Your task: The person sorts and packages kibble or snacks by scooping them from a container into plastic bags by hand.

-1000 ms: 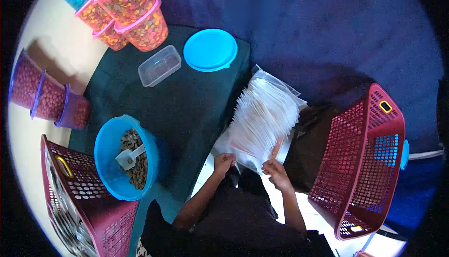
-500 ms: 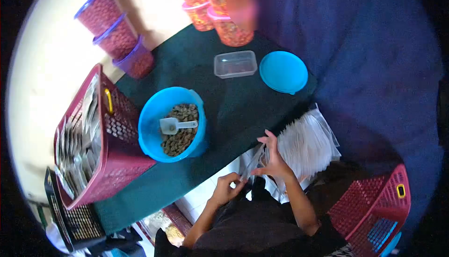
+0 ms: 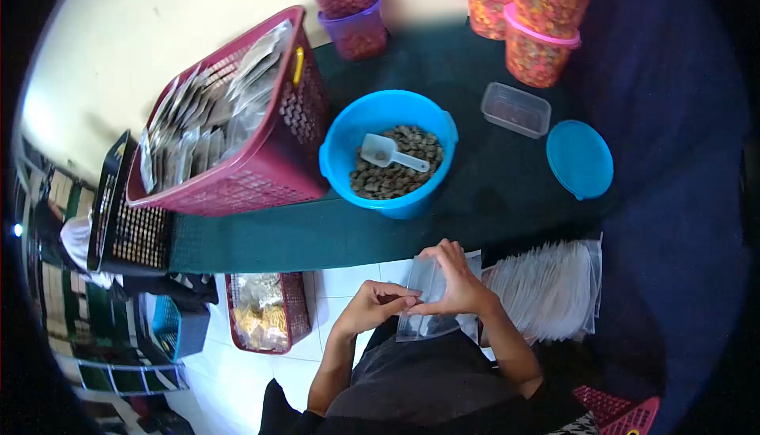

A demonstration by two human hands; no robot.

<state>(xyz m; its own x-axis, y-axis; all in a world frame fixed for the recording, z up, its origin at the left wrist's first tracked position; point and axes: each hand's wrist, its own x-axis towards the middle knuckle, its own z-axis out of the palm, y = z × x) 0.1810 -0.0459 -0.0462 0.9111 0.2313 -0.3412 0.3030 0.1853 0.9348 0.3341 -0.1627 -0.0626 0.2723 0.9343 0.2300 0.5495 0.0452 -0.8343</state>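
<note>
Both my hands hold one small clear plastic bag [image 3: 431, 308] over my lap. My left hand [image 3: 374, 305] pinches its left edge, and my right hand [image 3: 453, 281] grips its top from the right. A fanned stack of the same clear bags [image 3: 550, 288] lies just right of my right hand. Beyond my hands, on the dark green cloth, stands a blue tub [image 3: 388, 152] of brown pellets with a white scoop [image 3: 388, 152] lying in it.
A maroon basket [image 3: 237, 130] full of filled packets sits left of the tub. A clear box [image 3: 517, 109], a blue lid [image 3: 579, 159] and pink-lidded jars [image 3: 542, 19] stand at the back right, purple-lidded jars [image 3: 348, 0] behind. A small red basket [image 3: 263, 311] rests on the tiled floor.
The view swung left, bringing the maroon basket and tub to the centre. My hands drew one bag off the stack and now hold it flat between them over my lap.
</note>
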